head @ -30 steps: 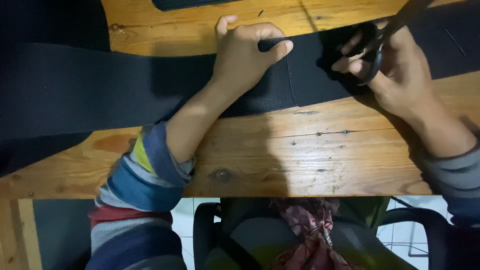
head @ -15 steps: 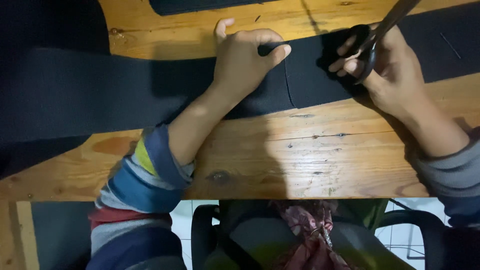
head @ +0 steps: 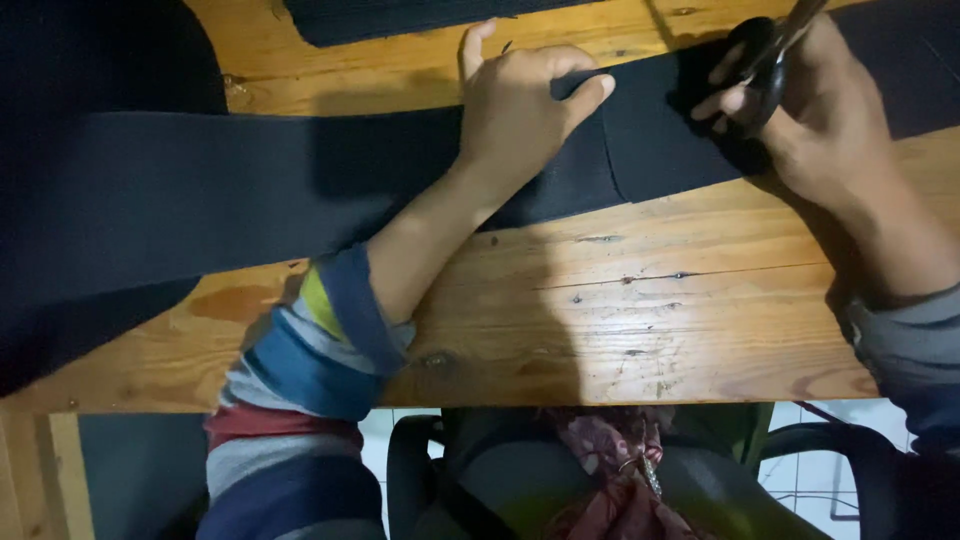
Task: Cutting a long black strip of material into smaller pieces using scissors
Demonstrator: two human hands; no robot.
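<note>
On the wooden tabletop (head: 640, 330) a wide band of black fabric (head: 230, 190) lies stretched from the left edge to the right, with a seam or cut line showing just right of the left hand (head: 520, 110). That hand presses down on the band, fingers curled over its upper edge, pinning rather than gripping it. The right hand (head: 810, 120) is closed around the dark handles of a pair of scissors (head: 765, 55), whose blades run out of the top of the view, so I cannot tell whether they are apart or together. As I judge it, the band could creep or bunch under the pinning hand and any cut would wander; the left fingertips also sit near the line, which puts them at risk. Counted: one long band, one further dark piece (head: 400, 15) at the top edge, one pair of scissors, two hands.
</note>
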